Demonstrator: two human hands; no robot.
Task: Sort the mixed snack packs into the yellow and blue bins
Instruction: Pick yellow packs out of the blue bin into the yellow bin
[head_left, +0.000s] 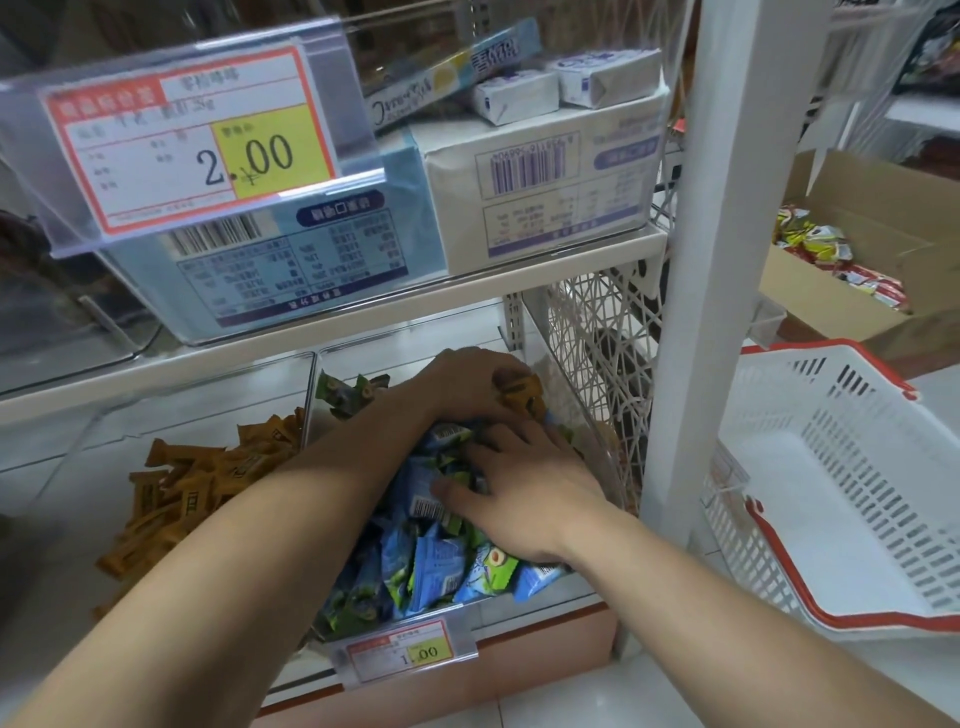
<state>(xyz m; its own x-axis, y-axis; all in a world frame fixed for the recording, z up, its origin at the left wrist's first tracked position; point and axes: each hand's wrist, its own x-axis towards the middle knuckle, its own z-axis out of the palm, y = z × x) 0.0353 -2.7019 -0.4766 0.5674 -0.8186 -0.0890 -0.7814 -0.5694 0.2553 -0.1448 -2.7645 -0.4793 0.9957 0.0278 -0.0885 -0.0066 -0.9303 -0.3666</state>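
Reaching to the back edge of the right clear bin (314, 387), the left hand (462, 384) curls its fingers round a few orange packs (522, 392). The right hand (524, 493) lies with fingers spread flat on the blue packs (436, 561) filling that bin. A loose orange pile (182, 499) occupies the left clear bin (208, 395).

Stick packs (176, 499) left of pouch packs (441, 561)

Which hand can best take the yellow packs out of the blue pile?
Probably left: the left hand is on the yellow packs at the back, while the right hand rests flat on blue packs.
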